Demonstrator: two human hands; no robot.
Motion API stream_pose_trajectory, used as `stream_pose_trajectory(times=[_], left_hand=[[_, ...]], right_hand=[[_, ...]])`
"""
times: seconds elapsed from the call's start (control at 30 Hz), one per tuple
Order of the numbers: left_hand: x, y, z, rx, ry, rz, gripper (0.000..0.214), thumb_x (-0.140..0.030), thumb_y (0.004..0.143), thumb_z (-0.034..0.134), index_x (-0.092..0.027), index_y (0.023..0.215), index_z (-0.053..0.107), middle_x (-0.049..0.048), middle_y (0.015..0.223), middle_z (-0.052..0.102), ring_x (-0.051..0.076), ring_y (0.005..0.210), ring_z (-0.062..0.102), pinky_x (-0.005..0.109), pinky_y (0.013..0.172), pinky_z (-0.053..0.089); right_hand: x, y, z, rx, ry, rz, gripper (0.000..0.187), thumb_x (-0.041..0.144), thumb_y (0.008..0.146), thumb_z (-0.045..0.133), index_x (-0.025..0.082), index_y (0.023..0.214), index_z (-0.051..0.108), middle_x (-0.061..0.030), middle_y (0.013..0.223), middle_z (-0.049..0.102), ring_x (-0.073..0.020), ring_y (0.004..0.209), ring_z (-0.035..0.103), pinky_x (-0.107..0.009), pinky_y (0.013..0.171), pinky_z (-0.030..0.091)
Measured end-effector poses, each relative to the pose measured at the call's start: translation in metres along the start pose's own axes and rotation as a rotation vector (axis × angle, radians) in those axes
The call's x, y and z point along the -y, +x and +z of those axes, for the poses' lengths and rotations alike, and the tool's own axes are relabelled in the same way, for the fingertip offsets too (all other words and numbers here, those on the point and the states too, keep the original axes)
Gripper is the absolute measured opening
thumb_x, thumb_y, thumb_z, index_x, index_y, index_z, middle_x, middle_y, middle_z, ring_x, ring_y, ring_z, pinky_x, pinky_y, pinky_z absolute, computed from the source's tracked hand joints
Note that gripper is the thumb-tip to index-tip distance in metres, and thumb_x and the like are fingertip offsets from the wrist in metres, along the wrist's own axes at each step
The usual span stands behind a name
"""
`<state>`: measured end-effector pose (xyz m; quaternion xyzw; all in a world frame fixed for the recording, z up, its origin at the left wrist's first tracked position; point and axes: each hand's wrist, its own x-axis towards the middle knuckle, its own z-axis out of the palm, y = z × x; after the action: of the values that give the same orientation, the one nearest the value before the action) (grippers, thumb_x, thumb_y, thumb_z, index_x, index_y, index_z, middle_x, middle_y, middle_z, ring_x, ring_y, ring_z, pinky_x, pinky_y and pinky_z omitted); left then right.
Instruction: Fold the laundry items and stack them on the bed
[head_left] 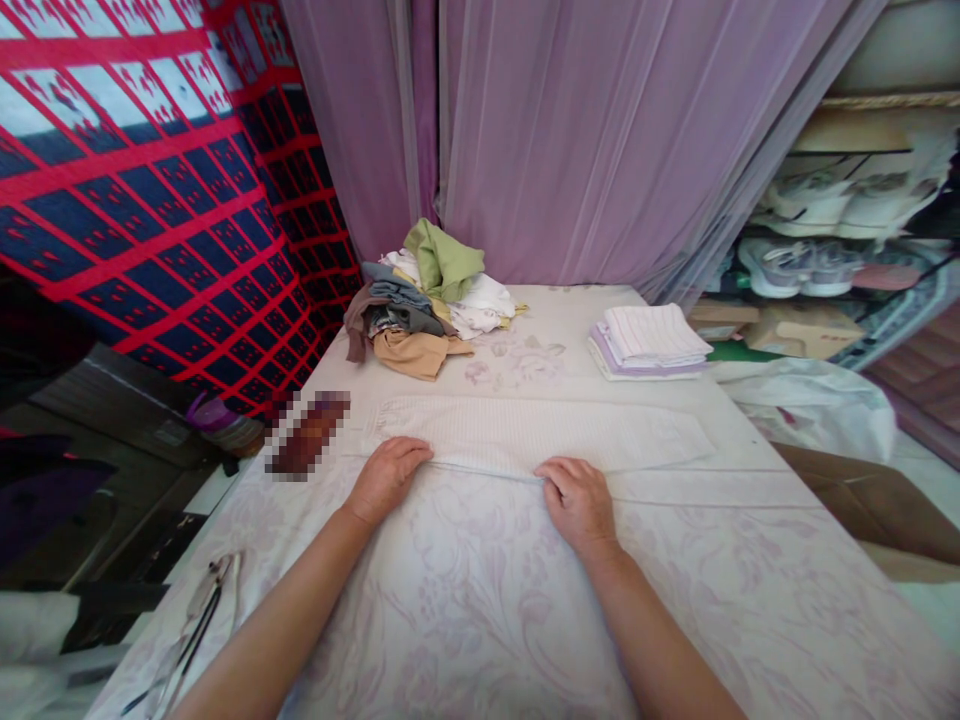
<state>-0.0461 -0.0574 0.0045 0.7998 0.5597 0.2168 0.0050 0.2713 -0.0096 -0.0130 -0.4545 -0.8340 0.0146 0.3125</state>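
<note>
A pair of white, finely striped trousers (517, 428) lies folded lengthwise across the floral cloth (480, 590), its gathered waist end to the left. My left hand (391, 475) is closed on the near edge towards the waist. Farther along that edge, my right hand (577, 498) pinches the fabric between thumb and fingers. Beyond the trousers, on the right, rests a neat stack of folded clothes (652, 340) in white and lilac. A loose heap of clothes (420, 300) in green, grey, brown and tan sits at the far left.
A blurred-out reddish object (309, 436) lies by the left edge. Nearer me are glasses or thin cords (199, 625). Purple curtains (570, 140) hang behind. On the right stand a shoe rack (817, 235) and a brown box (877, 500).
</note>
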Motion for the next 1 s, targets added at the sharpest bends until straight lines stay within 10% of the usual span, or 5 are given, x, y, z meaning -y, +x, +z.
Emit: stream_pose_trajectory(times=[0.27,0.47,0.77,1.0], left_hand=[[-0.038,0.009,-0.003,-0.025,0.036,-0.022,0.034,-0.013,0.083,0.046,-0.021,0.11,0.065,0.0067,0.122,0.063,0.024,0.12,0.051,0.045,0.104,0.04],[-0.094,0.031,0.031,0.21,0.034,0.045,0.059,-0.052,0.09,0.045,-0.024,0.142,0.038,0.0072,0.148,0.04,0.027,0.14,0.027,0.052,0.115,0.016],[-0.087,0.018,0.035,0.254,0.032,-0.002,0.06,-0.056,0.091,0.038,-0.031,0.145,0.031,0.0063,0.153,0.029,0.031,0.141,0.022,0.064,0.111,0.003],[-0.075,0.016,0.034,0.317,0.167,-0.091,0.058,-0.046,0.096,0.031,-0.022,0.148,0.025,0.0079,0.155,0.025,0.025,0.143,0.019,0.052,0.114,0.012]], right_hand=[[0.0,-0.003,-0.002,0.007,0.012,0.007,0.03,0.007,0.075,0.048,0.025,0.085,0.07,-0.0012,0.089,0.068,-0.0179,0.087,0.057,-0.032,0.078,0.037],[-0.001,-0.004,0.0,0.002,0.006,-0.001,0.031,0.007,0.075,0.047,0.025,0.086,0.07,-0.0016,0.09,0.069,-0.0181,0.086,0.057,-0.032,0.079,0.038],[0.013,0.012,-0.004,-0.064,0.062,-0.012,0.028,0.021,0.087,0.046,0.022,0.106,0.067,-0.0062,0.104,0.069,-0.0193,0.099,0.059,-0.034,0.089,0.042],[0.038,0.026,0.016,0.375,-0.133,0.071,0.049,0.031,0.094,0.033,0.017,0.14,0.043,-0.0089,0.147,0.04,-0.0233,0.137,0.031,-0.047,0.111,0.019]])
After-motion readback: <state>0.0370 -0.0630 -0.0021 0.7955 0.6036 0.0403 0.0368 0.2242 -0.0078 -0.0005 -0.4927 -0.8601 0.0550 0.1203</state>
